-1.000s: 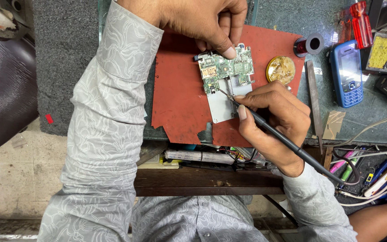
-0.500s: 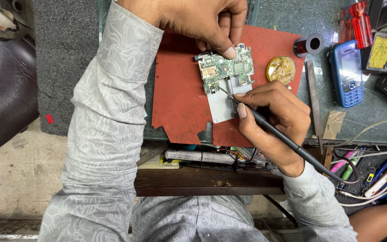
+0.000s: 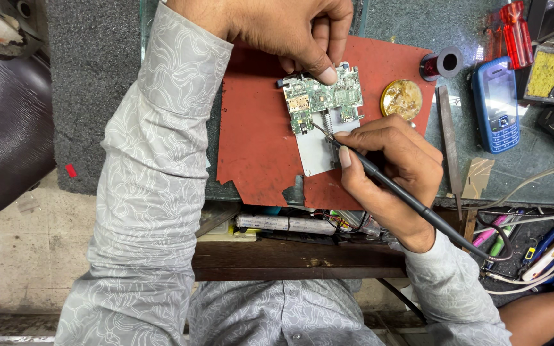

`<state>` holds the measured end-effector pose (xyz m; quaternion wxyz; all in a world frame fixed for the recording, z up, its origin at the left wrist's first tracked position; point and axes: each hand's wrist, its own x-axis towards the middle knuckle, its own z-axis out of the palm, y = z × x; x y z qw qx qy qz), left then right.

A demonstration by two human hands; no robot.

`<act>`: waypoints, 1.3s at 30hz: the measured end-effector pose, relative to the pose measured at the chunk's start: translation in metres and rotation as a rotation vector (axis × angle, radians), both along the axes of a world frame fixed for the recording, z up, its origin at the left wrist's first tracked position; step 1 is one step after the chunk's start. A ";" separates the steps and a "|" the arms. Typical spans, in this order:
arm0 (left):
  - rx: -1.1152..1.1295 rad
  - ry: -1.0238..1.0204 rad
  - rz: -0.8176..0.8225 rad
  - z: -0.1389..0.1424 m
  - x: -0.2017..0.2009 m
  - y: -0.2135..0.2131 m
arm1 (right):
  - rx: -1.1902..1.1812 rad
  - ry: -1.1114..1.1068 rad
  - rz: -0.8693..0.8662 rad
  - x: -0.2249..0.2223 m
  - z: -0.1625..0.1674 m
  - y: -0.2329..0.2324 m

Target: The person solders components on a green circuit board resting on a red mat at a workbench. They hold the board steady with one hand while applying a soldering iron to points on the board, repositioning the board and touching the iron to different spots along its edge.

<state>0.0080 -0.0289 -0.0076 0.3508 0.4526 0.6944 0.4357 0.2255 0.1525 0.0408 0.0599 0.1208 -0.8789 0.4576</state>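
Note:
A green phone circuit board (image 3: 318, 99) lies on a red mat (image 3: 258, 141), partly over a white phone frame (image 3: 315, 150). My left hand (image 3: 290, 29) reaches in from the top and pins the board's upper edge with its fingertips. My right hand (image 3: 392, 173) grips a black soldering iron (image 3: 379, 176) like a pen. Its thin tip touches the board's lower middle. The iron's cable runs off to the lower right.
A round brass tin (image 3: 402, 98) sits right of the board, with a metal tweezer (image 3: 449, 147) beside it. A blue phone (image 3: 495, 106), a solder spool (image 3: 440, 64), red screwdrivers (image 3: 514, 32) and a yellow sponge (image 3: 548, 74) lie farther right. Loose cables and pens (image 3: 533, 243) fill the lower right.

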 end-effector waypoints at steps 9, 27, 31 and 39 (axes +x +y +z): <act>0.005 -0.041 -0.010 -0.002 -0.001 0.000 | 0.005 0.011 -0.001 -0.001 0.001 -0.002; -0.003 -0.020 -0.004 0.000 -0.001 0.000 | -0.008 0.003 -0.006 0.000 0.001 -0.001; -0.002 -0.022 -0.007 -0.001 -0.002 -0.001 | 0.001 -0.005 -0.005 -0.001 0.001 -0.002; -0.003 -0.023 -0.006 0.000 -0.001 0.000 | 0.012 0.009 -0.010 -0.001 0.001 -0.003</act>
